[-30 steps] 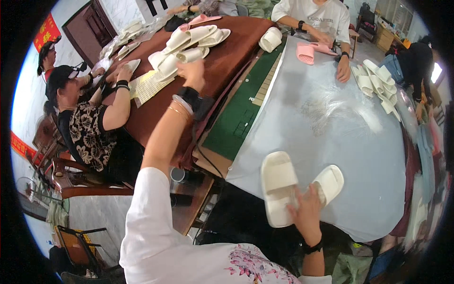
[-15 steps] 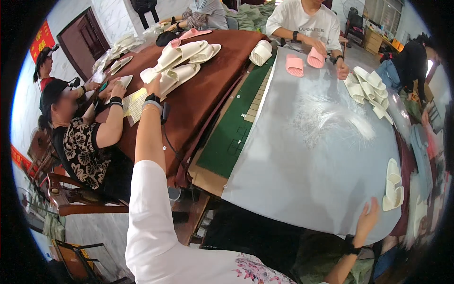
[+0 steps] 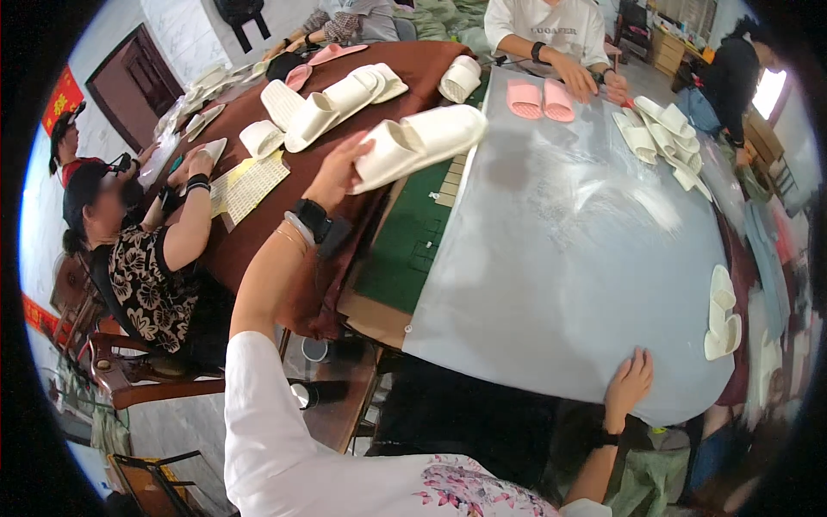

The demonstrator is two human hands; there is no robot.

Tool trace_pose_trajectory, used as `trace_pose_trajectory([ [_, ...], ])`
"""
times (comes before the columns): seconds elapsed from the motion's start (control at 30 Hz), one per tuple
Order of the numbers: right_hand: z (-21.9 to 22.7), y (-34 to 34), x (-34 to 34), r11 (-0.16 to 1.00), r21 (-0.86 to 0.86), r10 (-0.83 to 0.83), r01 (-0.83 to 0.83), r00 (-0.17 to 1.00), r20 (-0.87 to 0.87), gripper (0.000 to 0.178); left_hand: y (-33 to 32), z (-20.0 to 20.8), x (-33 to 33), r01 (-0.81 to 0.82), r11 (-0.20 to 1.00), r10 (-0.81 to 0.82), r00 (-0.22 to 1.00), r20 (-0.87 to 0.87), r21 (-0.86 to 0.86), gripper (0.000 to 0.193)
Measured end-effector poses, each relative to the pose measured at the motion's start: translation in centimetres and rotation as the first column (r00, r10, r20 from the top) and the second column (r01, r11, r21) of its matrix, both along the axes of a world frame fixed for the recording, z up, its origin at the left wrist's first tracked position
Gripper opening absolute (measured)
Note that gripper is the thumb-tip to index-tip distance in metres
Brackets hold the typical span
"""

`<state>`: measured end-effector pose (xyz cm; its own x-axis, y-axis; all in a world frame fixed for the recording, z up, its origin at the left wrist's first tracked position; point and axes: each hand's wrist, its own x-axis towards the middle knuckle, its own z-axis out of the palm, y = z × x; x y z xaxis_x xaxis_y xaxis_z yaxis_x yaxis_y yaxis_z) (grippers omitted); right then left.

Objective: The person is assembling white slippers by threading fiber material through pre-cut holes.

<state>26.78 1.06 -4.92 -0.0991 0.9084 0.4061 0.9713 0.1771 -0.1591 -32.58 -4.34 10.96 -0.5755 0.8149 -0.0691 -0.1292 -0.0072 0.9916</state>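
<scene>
My left hand [image 3: 338, 172] grips a cream-white slide slipper [image 3: 444, 136] by its toe end, in the air over the gap between the brown-covered table and the grey-covered one. From here I cannot make out whether a second slipper is under it. More white slippers [image 3: 332, 102] lie in a group on the brown cloth beyond. My right hand [image 3: 631, 381] rests open on the near edge of the grey sheet [image 3: 517, 302], fingers stretched out, holding nothing. A white pair of slippers [image 3: 722, 312] lies to its right at the table's edge.
Across the grey table a person [image 3: 551, 43] has hands behind two pink slippers [image 3: 541, 99]. Thin clear plastic pieces [image 3: 603, 207] and a white slipper pile [image 3: 668, 138] lie nearby. At left a seated person [image 3: 142, 258] works beside a yellow printed sheet [image 3: 250, 188]. A green strip [image 3: 401, 258] runs between the tables.
My left hand has lifted the slipper off the brown table and swung it right. My right hand has come down leftward onto the grey sheet. The pink slippers now sit side by side.
</scene>
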Motion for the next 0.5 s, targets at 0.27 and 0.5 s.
trace_pose_trajectory([
  [0.27, 5.6, -3.6, -4.9, 0.802, -0.151, 0.029, -0.578, 0.29, -0.957, 0.065, -0.3, 0.7, 17.6, 0.526, 0.799, -0.555, 0.832, -0.02, -0.292, 0.059],
  [0.5, 5.9, -4.8, -5.9, 0.798, -0.096, -0.372, -0.595, -0.361, -0.855, 0.053, -2.2, -0.3, 24.8, 0.696, 0.621, -0.696, 0.701, 0.155, -0.361, 0.062],
])
